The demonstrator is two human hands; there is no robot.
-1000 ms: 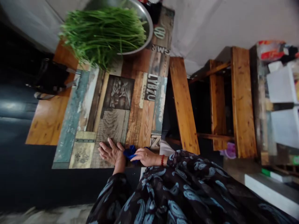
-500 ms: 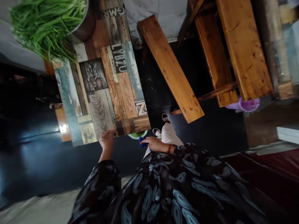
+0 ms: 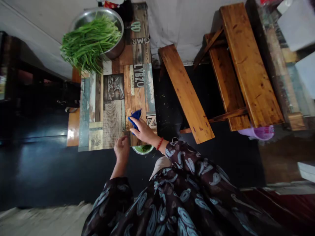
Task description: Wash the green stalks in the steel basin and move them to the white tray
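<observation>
My right hand (image 3: 143,130), with a red bead bracelet on its wrist, is closed on a blue cloth (image 3: 135,118) over the near right part of a patchwork-patterned table (image 3: 112,121). My left hand (image 3: 121,150) is beside the table's near edge, its fingers curled in. Whether anything is inside those fingers is hidden. Below the near edge, partly covered by the tabletop, a bowl (image 3: 143,149) with green bits in it shows between my hands. At the far end, a large metal basin (image 3: 117,46) is heaped with long green stalks (image 3: 92,41).
Pale-green-handled scissors (image 3: 135,26) lie by the basin. Right of the table are a wooden bench (image 3: 186,93) and more benches (image 3: 252,65), with a purple bucket (image 3: 264,132) below. Scraps dot the dark floor (image 3: 164,108). Another stool (image 3: 73,126) sticks out at the left.
My right hand has moved from beside my lap, up and forward onto the tabletop, with the blue cloth in it. My left hand stays by the near edge. The view has shifted, showing more of the basin.
</observation>
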